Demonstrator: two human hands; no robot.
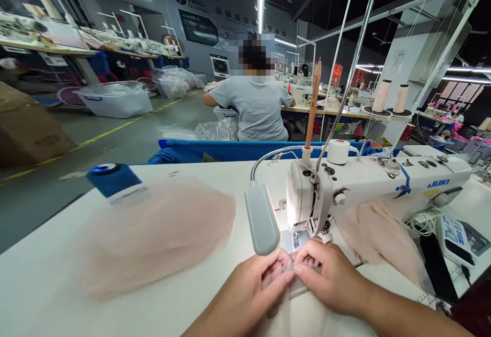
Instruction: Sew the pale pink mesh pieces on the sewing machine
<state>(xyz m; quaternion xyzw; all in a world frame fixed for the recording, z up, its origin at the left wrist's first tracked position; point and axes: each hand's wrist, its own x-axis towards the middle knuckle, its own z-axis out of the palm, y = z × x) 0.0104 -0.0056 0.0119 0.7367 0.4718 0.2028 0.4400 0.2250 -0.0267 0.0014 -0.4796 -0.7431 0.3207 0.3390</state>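
Note:
My left hand [259, 283] and my right hand [332, 275] meet just in front of the needle area of a white sewing machine [368, 176]. Thumbs and fingertips of both are pinched together on a thin, pale strip of sheer fabric [286, 306], whose edge is mostly hidden by the fingers. A grey lamp head [263, 219] hangs above my left hand and lights the needle plate. Beige sheer fabric [161, 240] lies spread to the left, somewhat blurred. More beige fabric [383, 240] is bunched beneath the machine arm at right.
A blue thread cone [115, 181] is on the table's far left. A pencil [313, 104] stands upright on the machine head. At right sits a control box [456, 240] with coiled cable. Beyond the table, a person in a grey shirt [261, 107] sits facing away.

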